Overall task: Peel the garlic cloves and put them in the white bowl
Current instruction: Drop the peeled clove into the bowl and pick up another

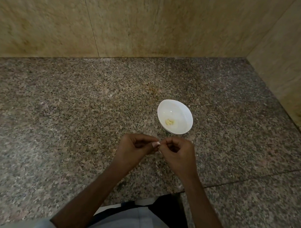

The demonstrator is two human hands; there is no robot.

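Granite countertop [55, 105], speckled grey-brown, stretches wide to the left and meets tan stone walls [154, 23] at its far and right edges. A small round white bowl [180, 113] sits right of centre, holding pale peeled garlic pieces [169, 122]. Just nearer, the left hand [135, 149] and right hand [177, 152] together pinch one small pinkish garlic clove [156, 144] above the counter.

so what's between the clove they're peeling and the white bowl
Just bare granite countertop separates garlic clove from white bowl, in the head view.

Bare forearms [91, 194], light grey short sleeve [40, 225], pale grey shirt [136, 223]
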